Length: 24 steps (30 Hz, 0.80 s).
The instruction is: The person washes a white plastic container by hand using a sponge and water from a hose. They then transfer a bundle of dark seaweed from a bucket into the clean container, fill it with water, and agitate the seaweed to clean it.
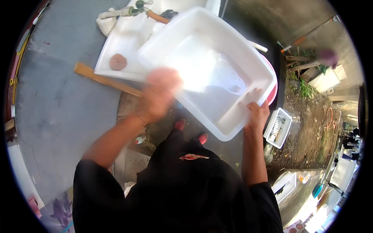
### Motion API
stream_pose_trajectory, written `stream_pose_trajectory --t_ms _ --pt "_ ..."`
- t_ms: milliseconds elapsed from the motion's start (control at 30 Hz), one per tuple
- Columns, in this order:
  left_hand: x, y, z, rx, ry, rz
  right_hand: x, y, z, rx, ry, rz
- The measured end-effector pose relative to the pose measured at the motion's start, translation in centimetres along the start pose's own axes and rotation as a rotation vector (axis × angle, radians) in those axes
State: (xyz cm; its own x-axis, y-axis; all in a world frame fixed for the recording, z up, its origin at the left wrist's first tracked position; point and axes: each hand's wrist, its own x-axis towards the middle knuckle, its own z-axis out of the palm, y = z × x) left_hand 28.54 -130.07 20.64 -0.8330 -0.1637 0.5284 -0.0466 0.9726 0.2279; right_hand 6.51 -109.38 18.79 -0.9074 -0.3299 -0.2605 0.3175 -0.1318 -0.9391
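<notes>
A large white plastic tub (233, 116) is tilted over the sink, with bright glare and a wet sheen inside it. My right hand (258, 115) grips its near right corner, thumb over the rim. My left hand (158, 91) is blurred at the tub's left edge. Its fingers look pinkish, and I cannot tell whether they hold anything or touch the rim. Left of the tub, a round pinkish scrubbing pad (118, 62) lies on the white sink (128, 43).
A tap (116, 14) with a brown hose (157, 17) stands at the sink's far side. A wooden strip (107, 83) juts out below the sink. Behind the tub is a pink basin (273, 93). Smaller white tubs (278, 128) stand to the right near bare soil (309, 137).
</notes>
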Motion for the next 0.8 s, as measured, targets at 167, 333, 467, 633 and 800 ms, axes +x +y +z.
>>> stream_pose_trajectory --t_ms 167,333,467,633,800 --pt "1.3 5.8 2.2 -0.142 -0.083 0.028 0.3 0.6 0.6 -0.015 0.020 0.039" --pt "1.5 9.5 3.2 -0.270 -0.115 0.197 -0.2 0.6 0.8 0.104 -0.020 -0.047" --pt "1.5 4.0 1.1 0.011 -0.122 0.180 0.0 1.0 1.1 0.128 -0.019 -0.028" --pt "3.4 10.9 3.7 -0.472 -0.214 0.343 -0.3 1.1 2.1 0.131 -0.026 0.063" --pt "3.2 10.4 3.9 -0.522 -0.390 0.343 -0.2 0.0 1.0 0.246 -0.073 0.160"
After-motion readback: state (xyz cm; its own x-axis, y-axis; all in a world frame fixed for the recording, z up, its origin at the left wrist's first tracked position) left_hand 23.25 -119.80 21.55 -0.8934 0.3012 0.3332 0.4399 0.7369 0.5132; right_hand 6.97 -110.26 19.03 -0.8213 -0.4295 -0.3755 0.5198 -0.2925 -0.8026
